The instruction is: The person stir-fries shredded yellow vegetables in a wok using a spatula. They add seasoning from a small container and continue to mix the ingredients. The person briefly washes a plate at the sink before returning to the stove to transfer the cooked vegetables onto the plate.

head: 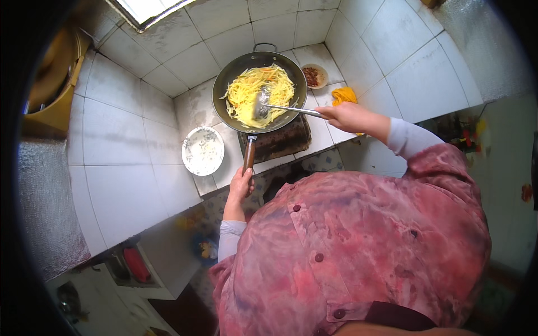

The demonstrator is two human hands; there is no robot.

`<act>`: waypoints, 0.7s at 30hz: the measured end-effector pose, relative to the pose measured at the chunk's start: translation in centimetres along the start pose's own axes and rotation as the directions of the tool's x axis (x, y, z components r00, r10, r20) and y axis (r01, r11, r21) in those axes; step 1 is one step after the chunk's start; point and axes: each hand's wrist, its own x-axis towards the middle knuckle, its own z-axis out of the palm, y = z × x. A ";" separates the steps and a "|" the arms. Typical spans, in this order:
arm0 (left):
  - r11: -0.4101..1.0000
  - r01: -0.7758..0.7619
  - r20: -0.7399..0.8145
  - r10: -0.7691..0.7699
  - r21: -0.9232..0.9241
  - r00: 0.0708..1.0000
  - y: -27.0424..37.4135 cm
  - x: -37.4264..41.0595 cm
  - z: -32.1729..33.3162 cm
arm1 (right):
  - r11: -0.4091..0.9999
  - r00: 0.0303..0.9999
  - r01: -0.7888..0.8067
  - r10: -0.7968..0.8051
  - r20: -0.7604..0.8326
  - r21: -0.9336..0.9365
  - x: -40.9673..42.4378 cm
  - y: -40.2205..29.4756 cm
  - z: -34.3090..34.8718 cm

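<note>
A dark wok [222, 80] sits on the stove [277, 145], its wooden handle [249, 154] pointing towards me. My left hand [241, 184] grips the end of that handle. Shredded yellow vegetable, probably potato [243, 88], with some orange shreds, fills much of the wok. My right hand [346, 116] holds a metal spatula [294, 109] by its shaft. The spatula's blade is down among the shreds and looks blurred. To the right of the wok stands a small bowl [314, 76] of reddish-brown bits. A white bowl or plate [203, 151] with residue stands to the left.
A crumpled orange cloth [344, 95] lies on the tiled counter [332, 130] by my right hand. Tiled walls [113, 126] enclose the counter on the left, back and right. At the lower left is a sink area with a red object [136, 264]. A blue basin [204, 248] stands low down.
</note>
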 end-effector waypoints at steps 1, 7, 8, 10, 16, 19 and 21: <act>1.000 -0.001 -0.004 0.000 -0.009 1.000 0.2 -0.1 0.0 | 1.000 1.000 -0.020 0.020 0.024 -0.021 0.4 -1.7 -0.6; 1.000 -0.011 -0.001 0.011 0.010 1.000 0.3 -0.2 -0.3 | 0.994 0.981 -0.099 0.104 -0.162 0.040 2.1 1.2 1.9; 1.000 -0.013 -0.003 0.013 0.021 1.000 0.3 0.1 -0.3 | 0.994 0.986 -0.090 0.097 -0.132 0.058 0.9 1.1 2.2; 1.000 -0.005 -0.007 0.006 0.023 1.000 0.3 0.1 -0.3 | 0.993 0.996 -0.034 0.043 -0.082 0.109 -0.2 0.4 2.9; 1.000 -0.012 -0.008 0.012 -0.003 1.000 0.4 0.2 -0.5 | 0.998 0.983 -0.048 0.041 -0.177 -0.036 3.8 0.1 1.5; 1.000 0.002 -0.005 -0.002 0.029 1.000 0.3 0.2 -0.6 | 0.993 0.988 -0.072 0.083 -0.127 0.090 1.1 2.3 2.7; 0.999 0.002 -0.008 -0.002 0.036 1.000 0.7 0.2 -0.5 | 0.992 0.992 0.032 -0.016 -0.128 0.126 0.3 2.5 4.2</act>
